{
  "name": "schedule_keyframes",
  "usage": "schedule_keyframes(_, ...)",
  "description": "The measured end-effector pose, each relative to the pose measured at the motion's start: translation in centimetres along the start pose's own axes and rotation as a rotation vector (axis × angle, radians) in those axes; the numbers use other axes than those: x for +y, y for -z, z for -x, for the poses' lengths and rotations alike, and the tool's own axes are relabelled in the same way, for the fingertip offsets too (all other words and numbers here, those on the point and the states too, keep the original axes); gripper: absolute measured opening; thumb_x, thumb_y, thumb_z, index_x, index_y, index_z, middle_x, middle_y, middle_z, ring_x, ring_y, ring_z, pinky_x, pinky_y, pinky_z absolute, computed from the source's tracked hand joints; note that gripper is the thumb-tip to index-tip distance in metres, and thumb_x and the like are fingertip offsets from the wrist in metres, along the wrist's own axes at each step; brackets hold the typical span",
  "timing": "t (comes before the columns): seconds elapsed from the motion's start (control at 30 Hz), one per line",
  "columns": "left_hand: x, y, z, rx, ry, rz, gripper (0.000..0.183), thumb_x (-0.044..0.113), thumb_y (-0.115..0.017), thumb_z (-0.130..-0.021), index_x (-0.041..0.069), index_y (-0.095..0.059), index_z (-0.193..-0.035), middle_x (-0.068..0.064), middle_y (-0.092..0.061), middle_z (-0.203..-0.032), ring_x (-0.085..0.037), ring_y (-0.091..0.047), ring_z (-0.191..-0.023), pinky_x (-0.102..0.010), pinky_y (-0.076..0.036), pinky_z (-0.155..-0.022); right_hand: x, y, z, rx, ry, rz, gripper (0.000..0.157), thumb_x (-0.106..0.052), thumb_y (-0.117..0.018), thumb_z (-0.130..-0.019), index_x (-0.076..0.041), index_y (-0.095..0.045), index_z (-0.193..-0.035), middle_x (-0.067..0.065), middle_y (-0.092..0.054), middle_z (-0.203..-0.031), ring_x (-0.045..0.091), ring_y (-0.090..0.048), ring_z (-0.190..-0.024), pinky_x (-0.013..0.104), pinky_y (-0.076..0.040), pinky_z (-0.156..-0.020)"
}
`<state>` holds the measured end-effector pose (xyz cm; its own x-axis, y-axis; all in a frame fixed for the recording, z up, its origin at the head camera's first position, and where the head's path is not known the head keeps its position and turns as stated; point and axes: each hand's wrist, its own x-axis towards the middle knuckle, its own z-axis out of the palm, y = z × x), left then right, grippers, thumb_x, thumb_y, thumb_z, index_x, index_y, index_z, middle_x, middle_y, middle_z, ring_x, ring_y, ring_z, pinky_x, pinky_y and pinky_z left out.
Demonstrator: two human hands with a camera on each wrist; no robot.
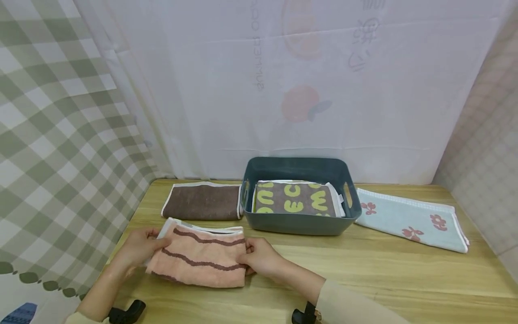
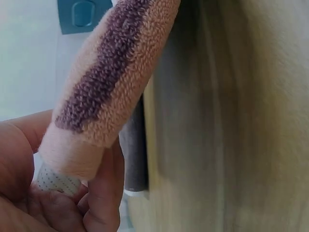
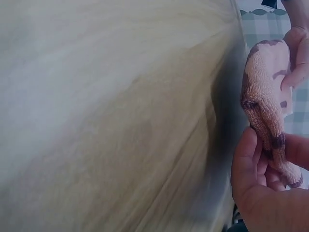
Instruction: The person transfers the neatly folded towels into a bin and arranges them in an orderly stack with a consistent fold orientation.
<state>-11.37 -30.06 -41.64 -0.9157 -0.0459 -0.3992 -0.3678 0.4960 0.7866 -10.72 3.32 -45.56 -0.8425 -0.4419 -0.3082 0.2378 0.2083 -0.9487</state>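
Note:
A folded peach towel [image 1: 202, 256] with wavy brown stripes and white edging is held up between both hands near the front left of the table. My left hand [image 1: 139, 247] pinches its left side, thumb on the face toward me. On the opposite side, my right hand [image 1: 261, 256] grips the towel's edge between thumb and fingers. Close up in the left wrist view, the towel's terry fold [image 2: 106, 77] passes between thumb and fingers. From the right wrist, the towel [image 3: 263, 92] shows edge-on, several layers thick, with both hands on it.
Behind the towel lies a folded brown towel [image 1: 202, 202] with white trim. A dark teal basket [image 1: 295, 225] holds a folded brown towel with yellow-green letters [image 1: 291, 200]. To its right, a folded light blue towel [image 1: 404, 220] with pink flowers lies on the wooden table [image 1: 404, 279].

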Motion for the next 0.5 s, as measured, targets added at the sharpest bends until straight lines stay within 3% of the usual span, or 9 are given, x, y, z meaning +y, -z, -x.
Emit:
schedule_keyframes(0.33, 0.8, -0.3, 1.1, 0.000, -0.031, 0.001, 0.033, 0.021, -0.074, -0.099, -0.005, -0.063, -0.116, -0.001, -0.055, -0.078, -0.016, -0.051, -0.072, -0.028, -0.045, -0.059, -0.7, 1.6, 1.6, -0.029, 0.018, -0.027, 0.012, -0.004, -0.071, -0.097, 0.004, -0.065, -0.102, 0.008, -0.066, -0.083, 0.017, -0.070, -0.077, 0.035, -0.062, -0.066)
schedule_keyframes(0.5, 1.1, -0.7, 1.8, -0.001, -0.037, 0.033, 0.036, 0.023, -0.074, -0.099, -0.005, -0.063, -0.119, -0.004, -0.062, -0.083, -0.018, -0.058, -0.074, -0.030, -0.051, -0.062, -1.2, 2.3, 2.2, -0.038, 0.004, -0.038, 0.011, -0.004, -0.071, -0.098, 0.003, -0.063, -0.101, 0.009, -0.065, -0.083, 0.018, -0.071, -0.079, 0.034, -0.062, -0.068)
